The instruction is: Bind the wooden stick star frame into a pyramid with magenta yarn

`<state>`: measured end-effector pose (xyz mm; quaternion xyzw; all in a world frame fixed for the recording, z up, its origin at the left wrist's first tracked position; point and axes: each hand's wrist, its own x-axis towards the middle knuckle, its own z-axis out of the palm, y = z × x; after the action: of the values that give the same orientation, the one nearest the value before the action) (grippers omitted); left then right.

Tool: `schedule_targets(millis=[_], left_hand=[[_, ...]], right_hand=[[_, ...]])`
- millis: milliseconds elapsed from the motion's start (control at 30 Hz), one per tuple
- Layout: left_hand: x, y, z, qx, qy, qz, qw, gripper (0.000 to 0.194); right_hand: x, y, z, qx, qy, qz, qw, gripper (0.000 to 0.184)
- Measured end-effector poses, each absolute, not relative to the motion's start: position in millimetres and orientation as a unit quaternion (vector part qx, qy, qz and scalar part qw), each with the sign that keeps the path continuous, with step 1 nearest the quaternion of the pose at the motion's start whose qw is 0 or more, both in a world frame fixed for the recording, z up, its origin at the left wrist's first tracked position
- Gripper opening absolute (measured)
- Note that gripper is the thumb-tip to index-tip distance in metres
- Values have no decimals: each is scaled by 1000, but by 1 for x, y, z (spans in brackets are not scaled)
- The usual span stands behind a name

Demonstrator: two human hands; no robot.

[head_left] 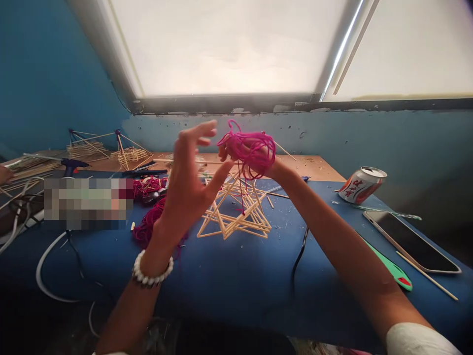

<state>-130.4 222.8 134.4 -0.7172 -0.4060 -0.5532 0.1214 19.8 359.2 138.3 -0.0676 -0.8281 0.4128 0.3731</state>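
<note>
A bright window (229,49) with a dark, chipped sill (221,104) fills the upper view, pale light glowing through it. A blue painted wall (55,74) runs along the left and continues, scuffed and flaking, below the sill, behind a wooden table (318,167).

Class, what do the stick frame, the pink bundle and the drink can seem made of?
The stick frame looks like bare pale wood, matte, unpainted. The pink bundle looks like soft matte cord, since it loops limply. The drink can looks like thin aluminium: glossy print, dented side.

Red characters on the drink can (362,186) are illegible.
</note>
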Motion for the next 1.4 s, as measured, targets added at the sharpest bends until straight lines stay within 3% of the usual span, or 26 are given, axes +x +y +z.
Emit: schedule_targets(millis=[133, 233, 333, 433, 600, 967, 1200, 1400], left_hand=[[-144, 178, 70, -584, -403, -691, 140, 24], [-147, 159, 25, -577, -525, -624, 49, 16], [-141, 152, 2, -615, -583, -531, 14, 21], [-129, 150, -2, -649, -590, -481, 11, 27], [-119, 146, -2, -643, -567, -514, 22, 22], [-125, 150, -7, -671, -555, -492, -6, 25], [-126, 153, -11, -653, -585, -480, -10, 19], [-128, 156, -17, -621, -622, -474, -54, 31]], right_hand=[[21, 358, 145, -26, -820, 409, 399, 51], [21, 356, 149, -40, -829, 381, 407, 55], [22, 353, 153, -56, -834, 350, 423, 56], [26, 349, 157, -88, -830, 333, 439, 54], [41, 345, 168, -151, -825, 314, 446, 50], [55, 342, 178, -144, -825, 320, 444, 45], [58, 341, 181, -159, -840, 267, 446, 51], [51, 346, 175, -158, -851, 252, 432, 53]])
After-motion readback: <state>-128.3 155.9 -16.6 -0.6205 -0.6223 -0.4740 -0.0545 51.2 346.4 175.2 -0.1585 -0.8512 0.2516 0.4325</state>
